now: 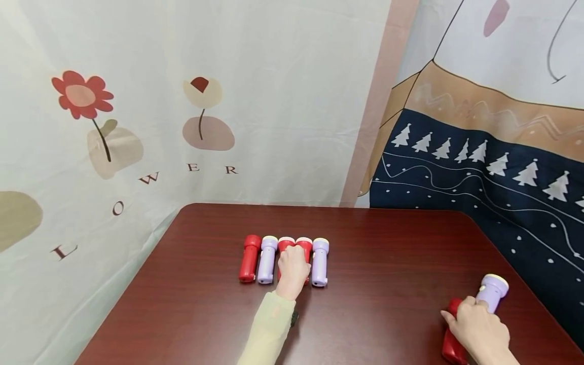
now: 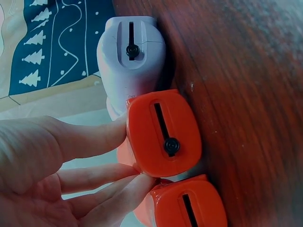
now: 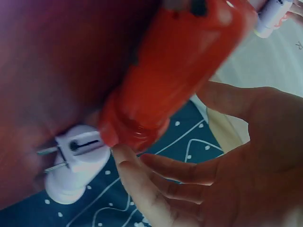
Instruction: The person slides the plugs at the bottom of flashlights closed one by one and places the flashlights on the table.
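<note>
Several red and lilac flashlights lie side by side in a row. My left hand (image 1: 293, 268) pinches a red flashlight (image 2: 163, 135), thumb on one side and fingertips on the other, as the left wrist view shows. Beside it are another red flashlight (image 2: 196, 210) and a lilac flashlight (image 2: 132, 61). Far to the right, my right hand (image 1: 482, 327) is spread over a different red flashlight (image 3: 161, 71), thumb held wide and fingers fairly straight, fingertips at its head. A lilac flashlight (image 3: 78, 165) with two metal prongs out lies next to that one.
The brown table (image 1: 374, 253) has its right edge close to the right-hand pair. Another red flashlight (image 1: 249, 258) and lilac flashlight (image 1: 267, 261) form the row's left end. A printed curtain (image 1: 283, 101) hangs behind the table.
</note>
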The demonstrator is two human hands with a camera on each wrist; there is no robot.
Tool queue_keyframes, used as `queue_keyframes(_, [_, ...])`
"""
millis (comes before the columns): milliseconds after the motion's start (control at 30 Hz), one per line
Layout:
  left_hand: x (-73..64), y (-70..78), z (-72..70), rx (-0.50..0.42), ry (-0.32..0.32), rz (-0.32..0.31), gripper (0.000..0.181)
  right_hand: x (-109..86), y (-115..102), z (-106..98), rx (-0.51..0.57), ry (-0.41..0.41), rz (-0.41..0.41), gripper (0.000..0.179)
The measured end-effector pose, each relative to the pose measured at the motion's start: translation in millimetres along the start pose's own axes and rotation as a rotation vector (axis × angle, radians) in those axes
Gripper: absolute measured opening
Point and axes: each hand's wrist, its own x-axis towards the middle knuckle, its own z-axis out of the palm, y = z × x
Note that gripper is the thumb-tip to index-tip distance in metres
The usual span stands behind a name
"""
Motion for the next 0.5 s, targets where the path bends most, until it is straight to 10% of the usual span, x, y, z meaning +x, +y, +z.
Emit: queue_keyframes(500, [-0.5,2.1,-1.1,0.014,-0.030,-0.006,0.028,2.2,24.7,11.2,0.136,-0.242,0.030,0.050])
